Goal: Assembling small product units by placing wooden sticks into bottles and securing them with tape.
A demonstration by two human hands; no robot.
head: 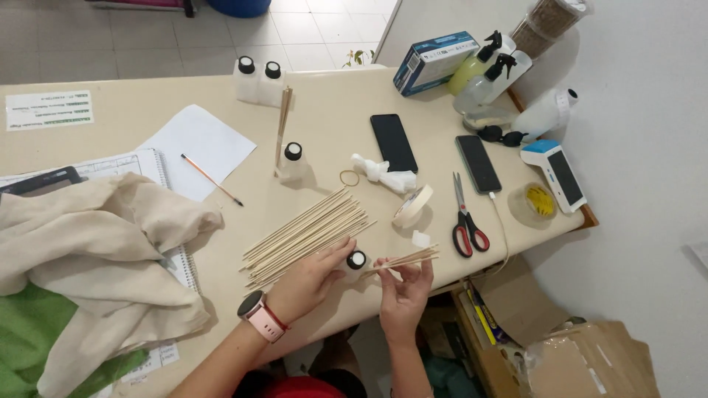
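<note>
the right hand sits just past the near edge of the cream table, its fingers pinched together on a small bundle of thin wooden sticks. the bundle runs long-axis left to right, tilted a little upward toward the right, its free ends fanning out toward the red-handled scissors. the left hand lies on the table near the same edge, fingers curled about a small white bottle with a black cap, which stands upright between the two hands; whether the grip is firm i cannot tell.

just beyond the left hand is a loose pile of sticks, lying flat, long axis running from lower left up to upper right, ends splayed unevenly. a roll of tape stands on edge just right of the pile's far ends, and a crumpled white tissue lies beyond it beside a rubber band.

open tabletop lies between the pile and the beige cloth at the left. the right end of the table is crowded: two phones, a card reader and spray bottles near the far right edge. another capped bottle stands upright mid-table with a second stick bundle leaning against it, pointing away from the person.
</note>
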